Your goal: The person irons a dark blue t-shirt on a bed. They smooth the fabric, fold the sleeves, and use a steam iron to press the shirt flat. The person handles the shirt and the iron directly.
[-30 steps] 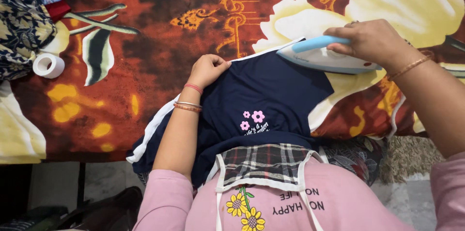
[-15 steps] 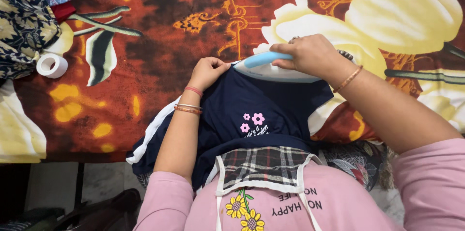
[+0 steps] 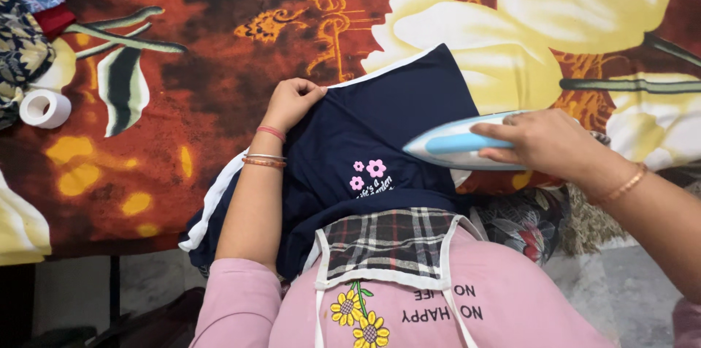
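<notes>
Pink long-sleeved top with a plaid white-trimmed patch (image 3: 391, 242) and sunflower print (image 3: 358, 315) — red and metal bangles (image 3: 264, 152) on the left wrist, a thin gold bangle (image 3: 625, 185) on the right.

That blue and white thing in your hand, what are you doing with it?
It is a clothes iron. The person's right hand grips its blue handle and presses it on the right side of a dark blue garment with little pink flowers. The left hand pinches the garment's white-trimmed top edge, holding it flat. The garment lies on a big orange and yellow flowered cloth. A roll of white tape sits off to the left.
</notes>
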